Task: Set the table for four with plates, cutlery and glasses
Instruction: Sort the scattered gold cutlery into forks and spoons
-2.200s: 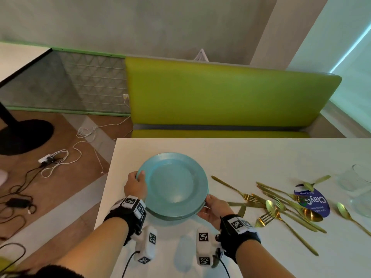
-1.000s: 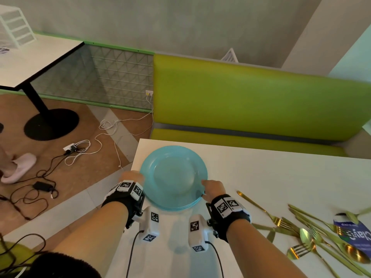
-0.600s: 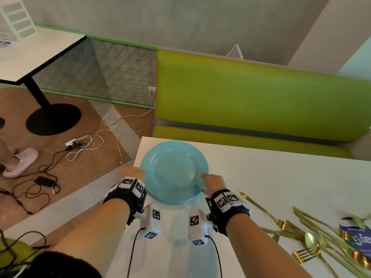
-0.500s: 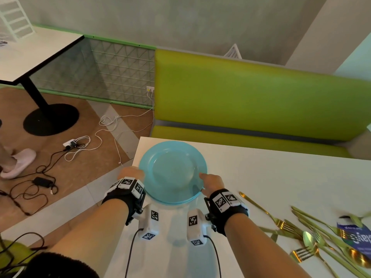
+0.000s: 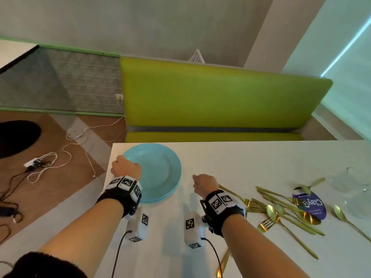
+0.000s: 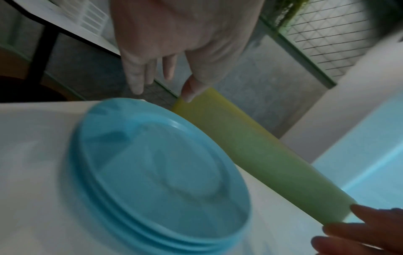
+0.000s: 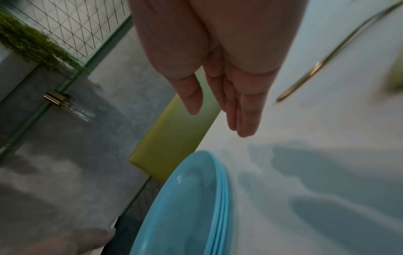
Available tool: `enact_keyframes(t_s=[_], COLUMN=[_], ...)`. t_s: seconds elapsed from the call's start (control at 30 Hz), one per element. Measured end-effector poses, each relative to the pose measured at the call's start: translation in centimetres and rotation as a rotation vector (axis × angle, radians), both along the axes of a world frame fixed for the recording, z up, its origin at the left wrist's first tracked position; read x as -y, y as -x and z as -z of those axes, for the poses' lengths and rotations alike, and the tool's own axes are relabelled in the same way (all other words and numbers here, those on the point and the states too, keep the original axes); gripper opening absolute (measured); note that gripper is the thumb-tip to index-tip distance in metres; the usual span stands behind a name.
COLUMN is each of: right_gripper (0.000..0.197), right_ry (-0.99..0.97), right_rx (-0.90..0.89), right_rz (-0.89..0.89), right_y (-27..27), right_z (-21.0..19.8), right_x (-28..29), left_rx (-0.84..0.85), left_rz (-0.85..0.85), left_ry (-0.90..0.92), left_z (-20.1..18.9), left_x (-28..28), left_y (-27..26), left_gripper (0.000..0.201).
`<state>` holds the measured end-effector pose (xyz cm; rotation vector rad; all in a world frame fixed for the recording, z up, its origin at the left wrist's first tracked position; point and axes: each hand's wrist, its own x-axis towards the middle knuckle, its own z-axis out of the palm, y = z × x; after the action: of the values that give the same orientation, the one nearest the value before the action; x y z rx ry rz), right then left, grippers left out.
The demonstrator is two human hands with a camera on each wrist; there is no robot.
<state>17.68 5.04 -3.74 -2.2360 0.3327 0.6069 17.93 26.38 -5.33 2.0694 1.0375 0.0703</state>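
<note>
A stack of light blue plates (image 5: pixel 155 171) lies flat on the white table (image 5: pixel 251 163) near its far left corner. My left hand (image 5: pixel 125 169) hovers over the stack's left rim; in the left wrist view its fingers (image 6: pixel 135 82) are straight and hold nothing above the plates (image 6: pixel 163 172). My right hand (image 5: pixel 203 183) is a little to the right of the stack, clear of it. Its fingers (image 7: pixel 244 117) are straight and empty, with the plates (image 7: pixel 191 207) below them. Several gold forks and spoons (image 5: pixel 281 207) lie scattered at the right. Clear glasses (image 5: pixel 355 183) stand at the far right edge.
A round blue coaster (image 5: pixel 310 203) lies under the cutlery. A green bench (image 5: pixel 216 101) runs along the table's far side. The table's left edge drops to a wooden floor with cables (image 5: pixel 46 163). One gold utensil (image 5: pixel 223 261) lies near the front edge.
Both hands carried the plate stack toward the far left corner and set it down. They have let go, and the right hand has drawn away to the right.
</note>
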Motion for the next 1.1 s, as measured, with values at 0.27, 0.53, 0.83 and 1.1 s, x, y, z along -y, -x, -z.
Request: enact_keyframes(t_s=[0.27, 0.53, 0.83, 1.1], right_gripper=[0.025, 0.012, 0.018, 0.018], right_ry=[-0.390, -0.231, -0.160, -0.156], right_rx=[-0.037, -0.037, -0.089, -0.119], right_rz=[0.573, 0.672, 0.627, 0.539], right_y=[4.9, 7.5, 7.6, 6.4], right_z=[-3.8, -1.9, 1.1, 1.5], right_x=[11.7, 22.2, 26.0, 26.9], left_rx=[0.116, -0.099, -0.195, -0.086], left_rz=[0.498, 1.028, 1.288, 1.301], left_ry=[-0.055, -0.138, -0.336, -0.413], left_z=[-1.7, 0.8, 4.5, 5.4], left_x=[11.8, 22.3, 28.2, 28.8], left_y=[-0.6, -0.6, -1.9, -3.1], left_gripper=[0.034, 0.035, 0.047, 0.028])
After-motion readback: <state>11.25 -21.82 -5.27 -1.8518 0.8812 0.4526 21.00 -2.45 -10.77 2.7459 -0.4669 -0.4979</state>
